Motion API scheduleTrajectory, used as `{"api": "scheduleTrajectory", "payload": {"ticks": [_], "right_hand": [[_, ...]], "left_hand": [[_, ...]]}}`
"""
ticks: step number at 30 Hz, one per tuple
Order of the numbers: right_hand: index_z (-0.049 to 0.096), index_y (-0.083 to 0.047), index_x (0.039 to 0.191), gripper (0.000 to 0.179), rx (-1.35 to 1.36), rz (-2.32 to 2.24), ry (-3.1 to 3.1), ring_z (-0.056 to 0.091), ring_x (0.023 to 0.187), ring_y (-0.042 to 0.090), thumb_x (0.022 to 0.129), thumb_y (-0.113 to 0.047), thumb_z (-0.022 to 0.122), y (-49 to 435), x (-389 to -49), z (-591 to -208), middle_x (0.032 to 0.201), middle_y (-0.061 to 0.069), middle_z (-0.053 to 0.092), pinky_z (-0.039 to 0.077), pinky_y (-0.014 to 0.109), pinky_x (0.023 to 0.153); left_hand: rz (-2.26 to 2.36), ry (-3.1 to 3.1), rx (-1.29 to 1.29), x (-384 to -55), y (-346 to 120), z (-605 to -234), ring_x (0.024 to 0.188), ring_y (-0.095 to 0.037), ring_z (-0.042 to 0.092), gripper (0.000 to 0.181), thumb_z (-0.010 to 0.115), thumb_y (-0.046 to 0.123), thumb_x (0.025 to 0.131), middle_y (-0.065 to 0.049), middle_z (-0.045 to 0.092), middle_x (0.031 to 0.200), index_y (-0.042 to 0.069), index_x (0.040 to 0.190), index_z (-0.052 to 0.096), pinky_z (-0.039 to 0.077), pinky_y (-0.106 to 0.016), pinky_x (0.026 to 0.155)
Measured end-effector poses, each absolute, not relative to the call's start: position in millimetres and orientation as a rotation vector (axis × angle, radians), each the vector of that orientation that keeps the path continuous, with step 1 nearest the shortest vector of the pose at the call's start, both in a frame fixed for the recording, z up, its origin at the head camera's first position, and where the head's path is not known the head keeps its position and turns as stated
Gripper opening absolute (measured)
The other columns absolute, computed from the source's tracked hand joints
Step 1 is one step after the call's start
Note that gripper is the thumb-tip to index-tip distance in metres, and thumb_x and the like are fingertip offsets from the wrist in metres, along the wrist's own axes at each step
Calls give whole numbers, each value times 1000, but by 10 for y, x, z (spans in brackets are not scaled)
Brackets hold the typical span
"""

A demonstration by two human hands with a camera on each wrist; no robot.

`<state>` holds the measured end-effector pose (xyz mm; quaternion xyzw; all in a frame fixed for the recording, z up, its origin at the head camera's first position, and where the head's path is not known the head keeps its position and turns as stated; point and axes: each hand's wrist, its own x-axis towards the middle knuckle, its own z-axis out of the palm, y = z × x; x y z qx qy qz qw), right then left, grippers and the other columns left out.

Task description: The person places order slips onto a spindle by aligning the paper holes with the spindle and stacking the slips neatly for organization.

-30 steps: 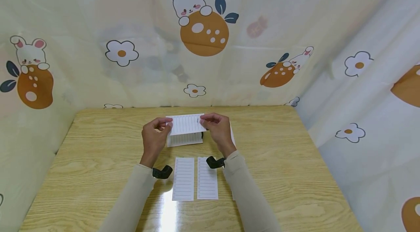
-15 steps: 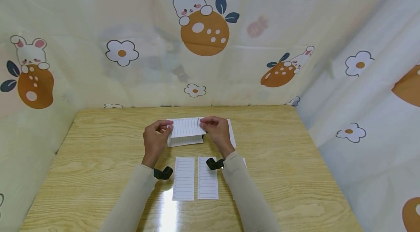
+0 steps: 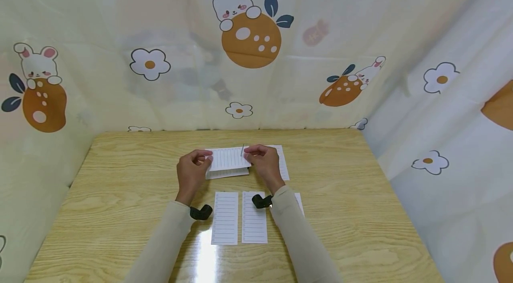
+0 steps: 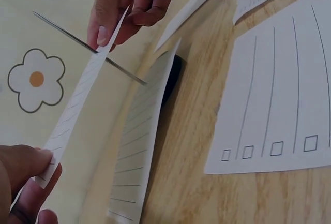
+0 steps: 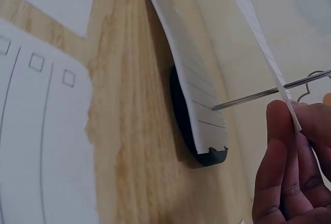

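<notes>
A lined slip of paper is stretched level between both hands near the back of the table. My left hand pinches its left end between thumb and fingers. The right hand pinches the other end. Close by those right fingertips, a thin metal spike passes up through the slip. Below, a second lined slip lies pierced on the same paper spike, whose black base shows under it. In the left wrist view a stretch of bare spike separates the two slips.
Two lined checklist slips lie side by side in front, one left and one right. Another slip lies behind the right hand, and one more is partly under the right forearm. A patterned curtain hangs behind the wooden table.
Both hands have lowered the held slip toward the one beneath it. More of the spike's tip now stands out above the paper.
</notes>
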<state>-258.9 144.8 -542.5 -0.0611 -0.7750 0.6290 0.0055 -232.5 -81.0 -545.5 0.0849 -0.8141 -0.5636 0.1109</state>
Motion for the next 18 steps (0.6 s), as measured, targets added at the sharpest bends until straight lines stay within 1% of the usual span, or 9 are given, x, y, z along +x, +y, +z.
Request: {"api": "scheduleTrajectory", "payload": {"ticks": [7,12,18], "right_hand": [[84,-13,98,7,-240,1877,-2520,71,86,14,91,-10,83,1439,-2588,-5488,96,3,79,56,24,74],[84,-14,98,7,-238,1791,-2580,71,85,15,91,-12,83,1427,-2580,-5530,93,2,78,55,27,74],[84,-15,94,5,-214,1699,-2608,71,81,14,91,-11,83,1402,-2579,-5583,91,2,78,55,28,72]], "left_hand": [[-1613,-2426,279,-2325,-806,-5531,80,-19,61,10,80,17,93,-10,74,91,13,101,84,46,-30,71],[-1568,-2472,317,-2318,-802,-5567,83,-22,63,10,80,19,93,-9,75,92,14,101,84,44,-33,73],[-1497,-2516,320,-2327,-809,-5648,81,-22,65,9,82,21,93,-7,75,91,16,100,84,43,-33,69]]}}
